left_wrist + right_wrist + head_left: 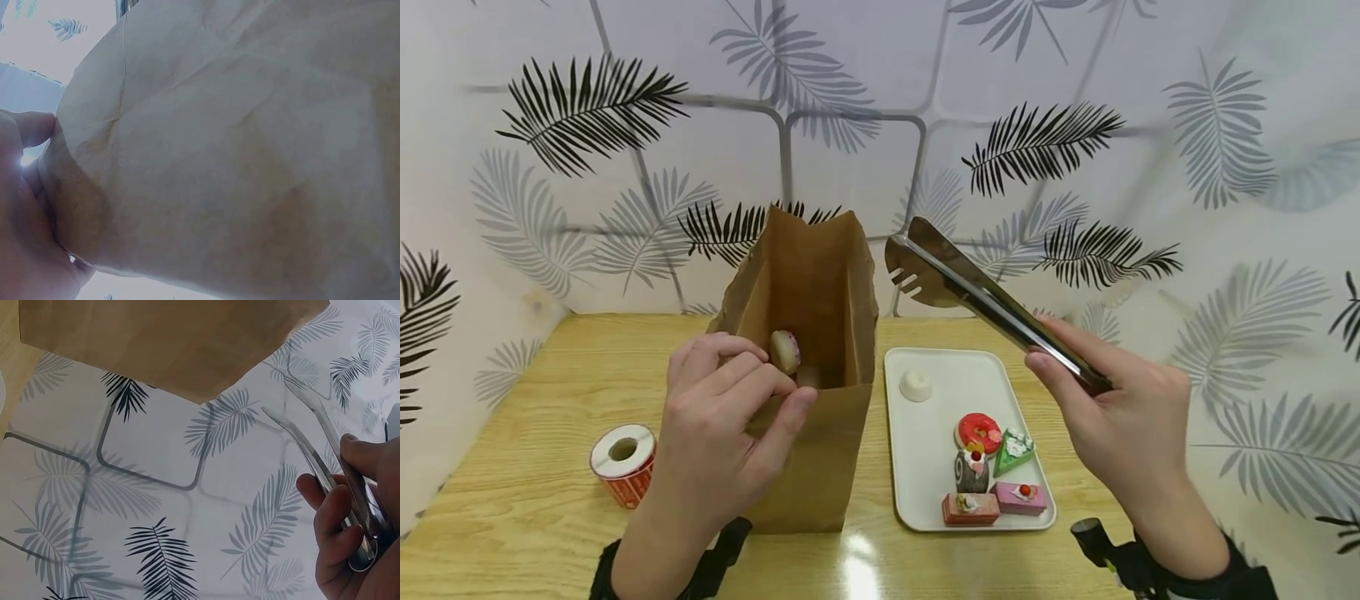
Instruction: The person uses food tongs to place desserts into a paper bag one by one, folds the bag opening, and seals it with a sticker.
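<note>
A brown paper bag [820, 450] stands upright with its mouth spread. My left hand [722, 417] pinches the bag's near top edge, fingers over the rim and thumb at the front; the left wrist view is mostly filled by the bag's side [237, 162]. Inside the mouth, by my fingertips, shows a small pale round pastry [786, 352] with a purplish side. To the right, my right hand [1127, 417] grips metal tongs [985, 292] raised above the tray. In the right wrist view the tongs' [331, 437] arms are spread, with nothing between the tips.
Right of the bag lies a white tray [925, 450] with a white bun [916, 386], a red donut [979, 433], a green cake slice [1014, 452], a dark roll [972, 472] and two rectangular pink cakes [1019, 498]. A label roll [623, 462] stands left. Leaf-patterned cloth hangs behind.
</note>
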`<state>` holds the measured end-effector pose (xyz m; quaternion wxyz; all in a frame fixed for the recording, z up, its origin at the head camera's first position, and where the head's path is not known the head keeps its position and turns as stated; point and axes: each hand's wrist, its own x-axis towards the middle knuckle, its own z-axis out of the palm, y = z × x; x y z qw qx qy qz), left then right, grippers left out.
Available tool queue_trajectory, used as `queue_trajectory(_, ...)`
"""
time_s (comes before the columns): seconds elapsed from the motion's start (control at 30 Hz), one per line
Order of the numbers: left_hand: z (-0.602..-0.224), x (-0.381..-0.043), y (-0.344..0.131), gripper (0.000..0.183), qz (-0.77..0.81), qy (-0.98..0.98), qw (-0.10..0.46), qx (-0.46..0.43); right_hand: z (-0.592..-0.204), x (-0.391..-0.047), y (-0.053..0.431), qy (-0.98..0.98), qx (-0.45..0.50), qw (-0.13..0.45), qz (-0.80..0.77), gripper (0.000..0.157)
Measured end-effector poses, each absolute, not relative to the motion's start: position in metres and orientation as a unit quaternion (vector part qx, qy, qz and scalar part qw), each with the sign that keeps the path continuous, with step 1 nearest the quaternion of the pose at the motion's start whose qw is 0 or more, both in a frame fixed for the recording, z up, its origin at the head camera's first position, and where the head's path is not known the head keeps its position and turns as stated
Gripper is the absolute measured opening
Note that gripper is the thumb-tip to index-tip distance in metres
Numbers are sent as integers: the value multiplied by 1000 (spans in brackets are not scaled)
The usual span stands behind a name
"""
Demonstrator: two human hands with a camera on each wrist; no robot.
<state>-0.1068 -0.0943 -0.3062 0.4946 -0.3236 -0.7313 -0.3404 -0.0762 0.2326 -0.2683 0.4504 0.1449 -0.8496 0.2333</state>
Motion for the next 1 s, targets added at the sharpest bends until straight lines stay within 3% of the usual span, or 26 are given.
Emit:
queue_trajectory(0.77,-305,-112,-90,48,-340,-724,502,-331,-276,-70,262,-877,114,415,213,47)
queue_trajectory(1.0,-306,-111,-90,48,-336,-720,510,-330,-284,-76,263,-897,93,376,211,45)
